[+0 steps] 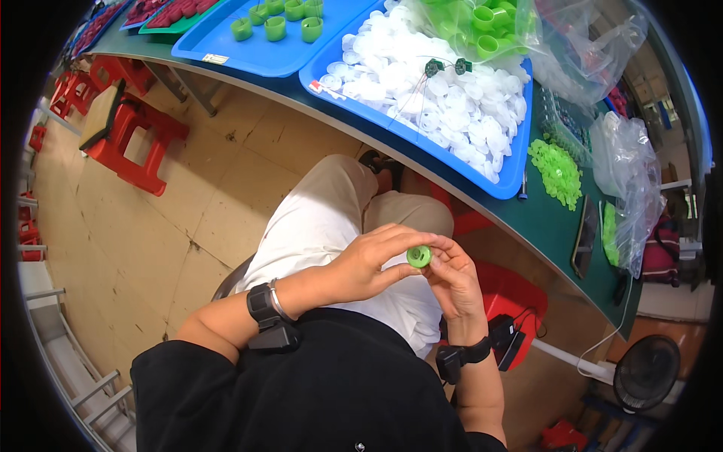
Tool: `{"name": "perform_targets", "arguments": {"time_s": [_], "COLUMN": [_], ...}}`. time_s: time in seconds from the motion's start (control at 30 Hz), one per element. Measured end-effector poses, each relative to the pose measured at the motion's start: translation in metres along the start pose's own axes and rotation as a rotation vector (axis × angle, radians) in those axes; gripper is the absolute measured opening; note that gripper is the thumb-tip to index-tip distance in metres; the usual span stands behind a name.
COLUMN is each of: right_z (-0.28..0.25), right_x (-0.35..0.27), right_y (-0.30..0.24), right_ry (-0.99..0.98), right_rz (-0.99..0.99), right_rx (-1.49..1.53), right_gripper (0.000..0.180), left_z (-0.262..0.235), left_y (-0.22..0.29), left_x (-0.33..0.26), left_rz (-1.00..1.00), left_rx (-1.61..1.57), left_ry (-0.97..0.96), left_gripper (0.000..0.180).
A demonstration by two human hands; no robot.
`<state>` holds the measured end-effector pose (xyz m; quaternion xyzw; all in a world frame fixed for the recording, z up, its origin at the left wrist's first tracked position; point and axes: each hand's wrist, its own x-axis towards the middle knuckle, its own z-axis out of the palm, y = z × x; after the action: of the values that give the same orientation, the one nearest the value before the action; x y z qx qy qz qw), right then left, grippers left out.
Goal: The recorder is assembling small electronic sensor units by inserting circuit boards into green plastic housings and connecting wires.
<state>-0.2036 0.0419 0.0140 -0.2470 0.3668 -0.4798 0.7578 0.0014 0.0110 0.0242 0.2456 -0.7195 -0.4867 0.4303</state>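
Over my lap, both hands meet at a small round green plastic cup [419, 257], its round face turned up toward me. My left hand [369, 260] comes from the left, with fingers stretched over the top of the cup and thumb at its left side. From the right, my right hand [454, 277] pinches the cup's other side between thumb and fingers. Whatever sits inside the cup is too small to make out. Beyond the hands, a blue tray [516, 177] is heaped with white translucent discs [444, 105]; two small dark green parts with wires [447, 68] lie on the heap.
Another blue tray [226, 56] holds several green cups with wires. A bag of green cups [489, 30] lies over the white discs. Small light-green pieces [556, 173], a phone [584, 237] and clear plastic bags [625, 158] lie on the green table. Red stools [139, 143] and a fan [646, 373] stand around.
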Motion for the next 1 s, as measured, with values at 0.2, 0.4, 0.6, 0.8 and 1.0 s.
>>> {"name": "perform_targets", "arguments": {"time_s": [0.2,0.4,0.6,0.8,1.0], "right_z": [-0.004,-0.01,-0.01,-0.001,-0.006], "right_x": [0.0,0.0,-0.001,-0.002,-0.006], "right_y": [0.004,0.011,0.016,0.008,0.011], "right_ry": [-0.029,-0.078,-0.088,0.016,0.04], "right_rz": [-0.006,0.011,0.005,0.067,0.056], "right_rx": [0.003,0.084,0.143,0.039,0.021], "right_gripper": [0.038,0.04,0.039,0.035,0.04], "left_z": [0.003,0.004,0.007,0.008,0.009], "left_y": [-0.002,0.004,-0.003,-0.003,-0.004], "left_x": [-0.002,-0.002,-0.005,-0.005,-0.006], "left_rz": [0.117,0.158,0.167,0.105,0.092], "left_rx": [0.122,0.188,0.173,0.147,0.159], "left_ry": [0.036,0.0,-0.009,0.002,-0.008], "left_gripper": [0.042,0.041,0.042,0.037,0.037]}}
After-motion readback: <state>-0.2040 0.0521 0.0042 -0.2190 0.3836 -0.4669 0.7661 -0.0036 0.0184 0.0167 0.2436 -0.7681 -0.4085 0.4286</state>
